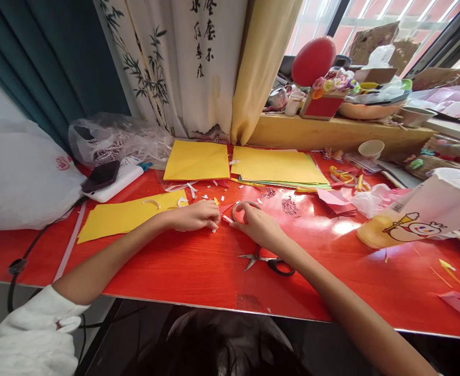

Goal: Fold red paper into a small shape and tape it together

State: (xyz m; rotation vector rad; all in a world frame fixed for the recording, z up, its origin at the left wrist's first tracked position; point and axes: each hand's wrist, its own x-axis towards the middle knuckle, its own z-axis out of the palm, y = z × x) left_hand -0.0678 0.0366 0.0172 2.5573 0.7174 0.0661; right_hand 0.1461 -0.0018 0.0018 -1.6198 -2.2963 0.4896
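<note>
My left hand [198, 214] is closed over the table, fingers curled down, with a small white scrap [214, 230] at its fingertips. What is inside the fingers is hidden. Just to the right, my right hand [261, 227] has its thumb and fingers curled at a roll of tape [258, 204], partly covered by the hand. Another white bit [227, 219] shows by the right thumb tip. Scissors [257, 257] with black handles lie, blades apart, below my right hand. Beneath and beyond my left forearm is a stack of yellow paper [112, 216].
Two more yellow paper stacks [198, 161] lie along the back of the red table [167, 266]. White scraps are scattered before them. A tilted drink cup [418, 209] and orange-handled scissors [342, 175] are on the right. A phone [101, 176] and plastic bags [22, 172] sit left.
</note>
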